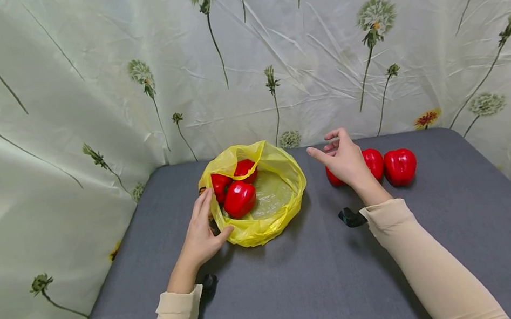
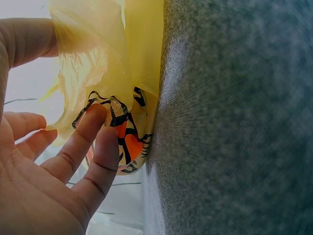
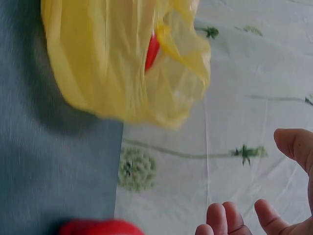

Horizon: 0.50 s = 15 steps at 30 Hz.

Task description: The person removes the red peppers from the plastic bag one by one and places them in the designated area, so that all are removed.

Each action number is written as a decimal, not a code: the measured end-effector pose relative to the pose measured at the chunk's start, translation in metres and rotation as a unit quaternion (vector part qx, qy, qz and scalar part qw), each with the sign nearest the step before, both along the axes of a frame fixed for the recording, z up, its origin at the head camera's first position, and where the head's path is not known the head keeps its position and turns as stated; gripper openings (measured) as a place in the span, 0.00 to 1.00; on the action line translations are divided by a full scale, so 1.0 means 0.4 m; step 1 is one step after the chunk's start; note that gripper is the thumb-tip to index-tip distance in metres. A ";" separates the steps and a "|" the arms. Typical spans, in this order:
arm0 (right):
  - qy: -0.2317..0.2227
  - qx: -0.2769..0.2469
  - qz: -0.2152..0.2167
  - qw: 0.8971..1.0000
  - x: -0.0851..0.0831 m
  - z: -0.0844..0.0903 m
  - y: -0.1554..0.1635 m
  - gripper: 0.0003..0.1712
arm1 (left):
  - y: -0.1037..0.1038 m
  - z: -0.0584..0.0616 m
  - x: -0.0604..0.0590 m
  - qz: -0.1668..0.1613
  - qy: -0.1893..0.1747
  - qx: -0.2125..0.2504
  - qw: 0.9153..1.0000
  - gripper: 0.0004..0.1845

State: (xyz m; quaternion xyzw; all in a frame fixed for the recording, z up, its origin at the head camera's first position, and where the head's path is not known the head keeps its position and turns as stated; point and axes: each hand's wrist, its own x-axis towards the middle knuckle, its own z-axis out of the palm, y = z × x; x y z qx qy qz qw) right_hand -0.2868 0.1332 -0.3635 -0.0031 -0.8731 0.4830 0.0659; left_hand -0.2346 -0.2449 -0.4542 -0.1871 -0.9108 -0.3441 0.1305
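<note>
A yellow plastic bag (image 1: 287,212) stands on the table with its mouth spread wide. Inside it lie three red bell peppers (image 1: 240,199), grouped toward its left. My left hand (image 1: 202,240) is at the bag's left side, fingers spread along the outside and thumb at the near side. In the left wrist view its fingertips are against the plastic, beside a black and orange print. Raised over the table right of the bag, my right hand (image 1: 345,160) holds nothing, its fingers loosely bent. More red bell peppers (image 1: 401,167) sit beside and below it, one partly hidden by the hand.
The grey table (image 1: 284,297) ends at a back edge just behind the bag and peppers. A pale curtain (image 1: 238,107) printed with dandelions hangs behind and along the sides. Black straps (image 1: 352,217) are worn at both wrists.
</note>
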 end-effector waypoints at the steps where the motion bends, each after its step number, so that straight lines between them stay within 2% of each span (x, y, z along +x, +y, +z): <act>1: -0.002 0.002 0.006 1.000 -0.002 -0.001 -0.010 0.41 | 0.000 0.000 0.000 0.000 -0.001 0.000 1.000 0.56; 8: -0.021 0.001 0.048 0.999 -0.013 -0.004 -0.089 0.39 | 0.002 0.002 -0.002 -0.002 -0.003 0.002 1.000 0.56; 15: -0.061 0.008 0.085 0.994 -0.016 -0.009 -0.168 0.38 | 0.002 0.002 -0.002 -0.002 -0.006 0.003 1.000 0.56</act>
